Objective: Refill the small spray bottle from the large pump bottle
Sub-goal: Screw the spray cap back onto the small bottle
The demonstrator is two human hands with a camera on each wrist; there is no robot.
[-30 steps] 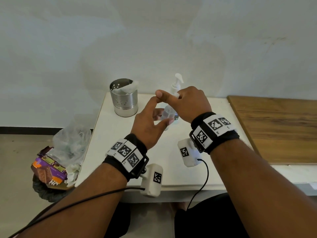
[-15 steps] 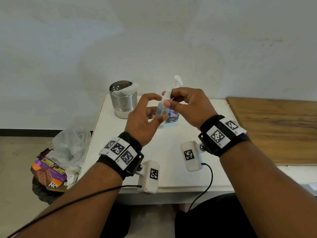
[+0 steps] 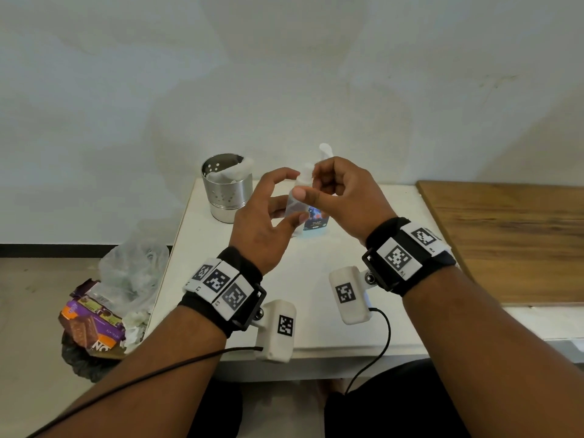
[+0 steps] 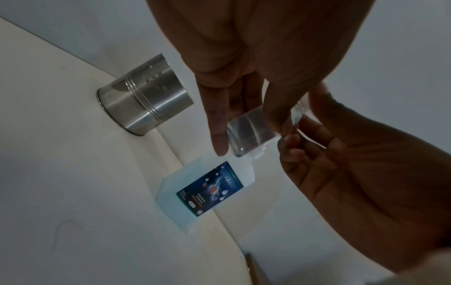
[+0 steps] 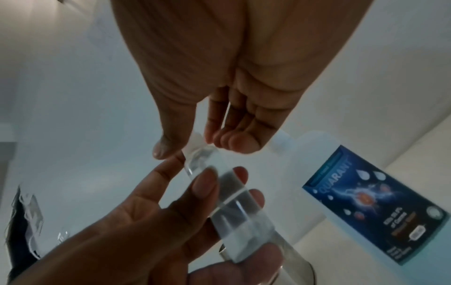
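Observation:
A small clear spray bottle [image 3: 297, 200] is held upright above the white table [image 3: 319, 254], just in front of the large pump bottle [image 3: 316, 221]. My left hand [image 3: 294, 199] grips its body between thumb and fingers; the left wrist view shows that body [image 4: 253, 133] between them. My right hand [image 3: 308, 186] pinches the spray top [image 5: 197, 154] with thumb and fingertips. The pump bottle [image 5: 375, 208] stands on the table with a blue label and pale blue liquid. Its white pump head [image 3: 325, 150] shows behind my right hand.
A perforated steel canister [image 3: 226, 188] holding tissue stands at the table's back left. A wooden board [image 3: 505, 241] adjoins the table on the right. On the floor to the left lie a plastic bag [image 3: 132, 273] and snack wrappers [image 3: 91, 327].
The right hand shifted from covering the small bottle to pinching its top. The left hand closed on the body, and the bottle rose slightly off the table.

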